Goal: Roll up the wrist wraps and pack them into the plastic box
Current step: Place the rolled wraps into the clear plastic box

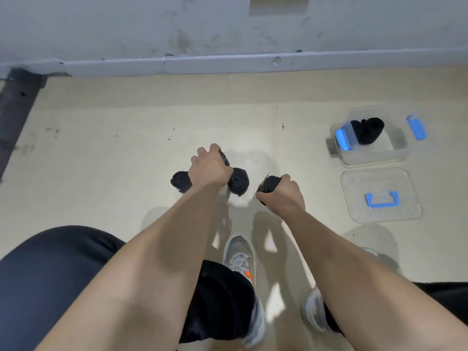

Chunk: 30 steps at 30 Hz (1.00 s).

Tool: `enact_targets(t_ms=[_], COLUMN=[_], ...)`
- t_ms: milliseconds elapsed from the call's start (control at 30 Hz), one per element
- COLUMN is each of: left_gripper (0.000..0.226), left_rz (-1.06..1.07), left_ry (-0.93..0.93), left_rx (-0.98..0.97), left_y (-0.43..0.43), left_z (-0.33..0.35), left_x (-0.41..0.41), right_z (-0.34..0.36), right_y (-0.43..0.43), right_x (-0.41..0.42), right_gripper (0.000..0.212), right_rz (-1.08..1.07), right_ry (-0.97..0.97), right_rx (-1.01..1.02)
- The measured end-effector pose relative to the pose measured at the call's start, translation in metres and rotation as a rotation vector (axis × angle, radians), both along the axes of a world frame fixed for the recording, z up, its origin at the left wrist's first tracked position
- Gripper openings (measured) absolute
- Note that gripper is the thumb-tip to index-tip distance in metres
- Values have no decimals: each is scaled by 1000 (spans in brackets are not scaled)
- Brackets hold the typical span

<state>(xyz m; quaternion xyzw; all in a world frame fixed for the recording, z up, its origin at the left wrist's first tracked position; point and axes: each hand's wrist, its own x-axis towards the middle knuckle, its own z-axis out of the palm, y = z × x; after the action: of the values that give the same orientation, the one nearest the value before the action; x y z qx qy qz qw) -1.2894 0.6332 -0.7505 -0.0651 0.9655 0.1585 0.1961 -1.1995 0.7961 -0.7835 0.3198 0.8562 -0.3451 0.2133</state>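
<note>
Black fabric fills both hands. The left hand (210, 168) is curled tight over a bunch of rolled wrist wraps (238, 182). One roll sticks out to the left of the fist, one to the right with its spiral end facing up, and a third peeks out past the knuckles. How many it grips in all is hidden under the fingers. The right hand (281, 193), just beside it, is closed round a single rolled wrap (268, 184), whose far end juts out beyond the thumb; its loose edge is blurred. Both hands hang over the beige floor (114, 148), and I cannot tell whether the rolls touch it.

To the right the clear plastic box (374, 158) stands open on the floor, with blue latches at its ends. Inside it are more black rolled wraps (369, 130), their number hard to make out. Its clear lid (354, 211), blue handle up, lies just nearer the person. An orange tag on the grey shoe (239, 259) is too small to read.
</note>
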Motion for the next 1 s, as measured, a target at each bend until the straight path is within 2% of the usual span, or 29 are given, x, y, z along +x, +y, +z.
enact_targets(t_ms=[167, 333, 533, 700, 800, 867, 1000], left_gripper=[52, 53, 53, 56, 56, 53, 32], left_rz=[-149, -317, -469, -534, -602, -698, -882], left_ry=[61, 94, 117, 95, 94, 96, 134], left_rx=[38, 112, 233, 306, 254, 135, -90], left_y=[75, 178, 301, 378, 407, 420, 425], left_z=[35, 41, 16, -22, -52, -71, -105], left_x=[10, 12, -6, -38, -57, -68, -80], right_z=[45, 63, 44, 4, -18, -33, -57], right_y=[70, 164, 284, 364, 397, 412, 416], right_x=[1, 1, -12, -47, -72, -86, -101], right_gripper=[67, 65, 65, 76, 89, 89, 59], right_rz=[-123, -231, -340, -337, -214, -80, 94], right_ry=[164, 267, 341, 372, 327, 217, -6], right_rx=[92, 159, 162, 216, 270, 334, 458])
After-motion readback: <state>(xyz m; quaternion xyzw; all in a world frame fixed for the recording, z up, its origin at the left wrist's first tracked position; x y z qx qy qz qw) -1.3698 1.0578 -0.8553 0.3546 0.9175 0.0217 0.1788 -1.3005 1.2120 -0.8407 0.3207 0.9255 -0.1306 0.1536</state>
